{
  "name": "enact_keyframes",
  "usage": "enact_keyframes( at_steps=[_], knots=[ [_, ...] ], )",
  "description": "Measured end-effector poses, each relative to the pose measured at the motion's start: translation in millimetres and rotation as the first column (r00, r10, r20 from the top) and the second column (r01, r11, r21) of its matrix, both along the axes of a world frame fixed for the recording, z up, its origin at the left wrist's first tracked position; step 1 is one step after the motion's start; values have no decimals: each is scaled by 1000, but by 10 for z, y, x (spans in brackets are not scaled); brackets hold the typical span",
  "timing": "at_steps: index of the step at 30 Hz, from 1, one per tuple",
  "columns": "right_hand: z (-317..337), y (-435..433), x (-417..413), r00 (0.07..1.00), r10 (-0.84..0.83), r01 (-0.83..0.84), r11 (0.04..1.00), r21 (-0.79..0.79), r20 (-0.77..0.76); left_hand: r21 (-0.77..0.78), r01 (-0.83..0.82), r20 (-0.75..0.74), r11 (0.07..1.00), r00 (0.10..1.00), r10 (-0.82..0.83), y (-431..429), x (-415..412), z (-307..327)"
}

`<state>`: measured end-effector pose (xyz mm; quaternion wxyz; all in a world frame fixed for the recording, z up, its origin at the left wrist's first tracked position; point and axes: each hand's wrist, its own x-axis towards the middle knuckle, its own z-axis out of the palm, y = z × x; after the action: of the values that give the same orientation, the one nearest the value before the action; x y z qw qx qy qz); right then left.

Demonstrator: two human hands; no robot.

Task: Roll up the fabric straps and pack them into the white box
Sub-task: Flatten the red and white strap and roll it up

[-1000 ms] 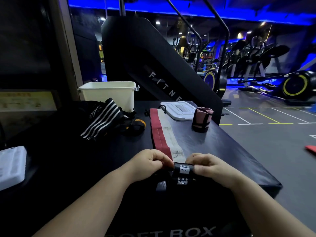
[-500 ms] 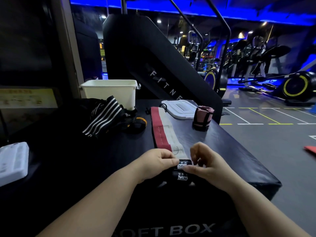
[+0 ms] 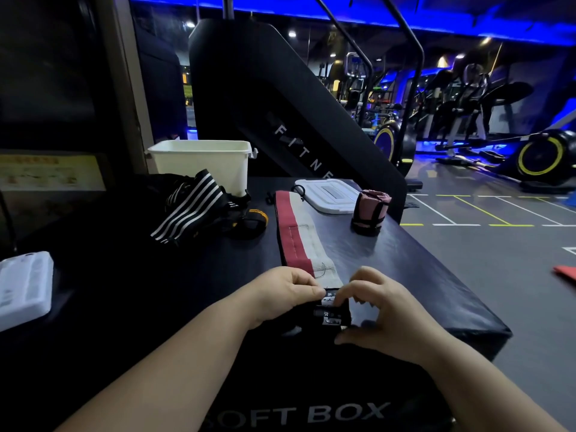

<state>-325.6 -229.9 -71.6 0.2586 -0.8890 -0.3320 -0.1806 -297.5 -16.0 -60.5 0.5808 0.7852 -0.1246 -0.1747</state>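
I see red/white strap (image 3: 297, 235) flat on tabletop (image 3: 405, 260), near end started as black roll (image 3: 332, 311). L hand (image 3: 282, 293) pinches roll's left side; R hand (image 3: 386, 313) curls fingers and thumb round right side. I'd keep edges aligned, tension even, turns tight. Destination white box (image 3: 202, 165) sits far back, well apart.

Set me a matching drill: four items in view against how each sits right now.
Items: 1 white box; 2 pink strap; 3 red-and-white strap; 4 white lid.
States: A rolled, standing on end; B laid out flat, near end held by left hand and right hand; C open-topped, far left; D lying flat, off the box.
Pairs: 1-C, 2-A, 3-B, 4-D.
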Motion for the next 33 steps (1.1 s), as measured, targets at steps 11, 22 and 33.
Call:
enact_keyframes(
  at_steps=[11,22,33],
  knots=[
    [-5,78,-18,998,40,-40,999,6,56,50,21,78,999,997,-25,49,-14,34],
    [-23,163,38,985,97,-47,946,322,-142,48,52,226,997,972,-61,109,-5,89],
    [21,238,50,928,136,47,881,471,-347,68,110,141,992,983,-119,107,-46,82]
  ],
)
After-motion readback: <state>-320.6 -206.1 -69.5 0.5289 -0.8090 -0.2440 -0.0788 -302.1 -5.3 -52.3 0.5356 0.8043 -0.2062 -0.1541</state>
